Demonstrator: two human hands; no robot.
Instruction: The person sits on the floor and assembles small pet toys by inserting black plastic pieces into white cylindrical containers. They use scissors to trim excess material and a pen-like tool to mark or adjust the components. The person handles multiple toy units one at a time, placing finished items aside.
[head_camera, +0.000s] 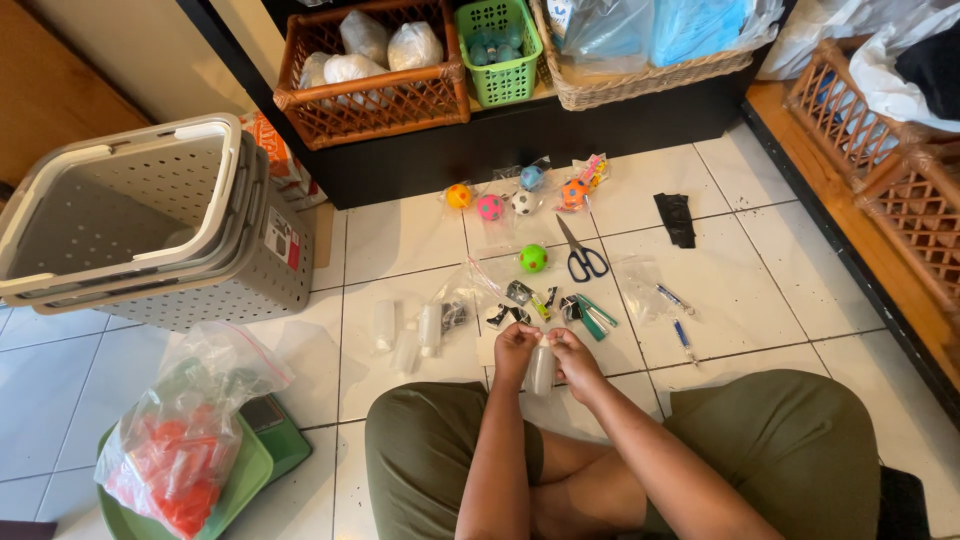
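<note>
over white floor tiles (760, 290), both hands (545, 352) pinch closed around one small clear bottle (542, 370).

Both hands (548, 352) around a small bottle (542, 368) (translucent, upright)

Only part of the person shows, filling the lower middle and lower right of the frame. The legs are covered to the knee by olive-green shorts of plain, matte cloth, with soft creases over each thigh and no visible pattern, pocket or print. Both forearms are bare, with no sleeves reaching into view. The left hand (516, 347) and the right hand (574, 357) are bare too: no gloves, rings, watch or wristbands can be seen.
</note>
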